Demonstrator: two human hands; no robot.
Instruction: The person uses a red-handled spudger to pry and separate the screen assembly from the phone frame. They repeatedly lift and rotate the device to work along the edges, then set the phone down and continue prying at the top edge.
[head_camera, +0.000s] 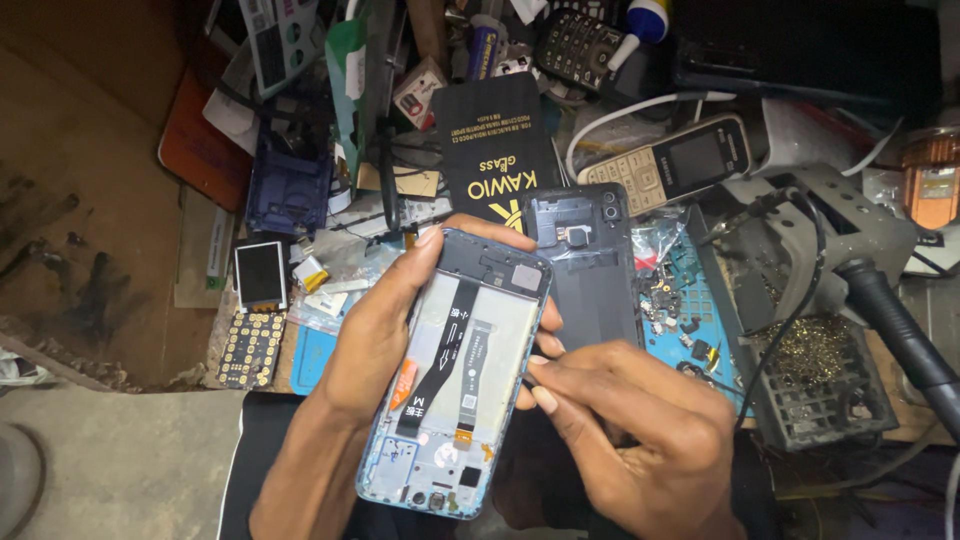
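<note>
Opened smartphone (455, 375), back cover off, is gripped in the left hand (370, 345) above the near edge of the workbench (95, 215); fingers wrapped round both long sides, apparently to steady the exposed flex cables face up. Right hand (640, 430) is set against the phone's right edge, thumb and forefinger pinched together; what is pinched cannot be told. Removed back cover (590, 270) is laid just beyond. Blue repair mat (700, 335) right of it carries small loose screws and parts. Soldering-iron stand (825, 385) holds brass cleaning wool. Keypad phone (685, 160) lies farther back.
</note>
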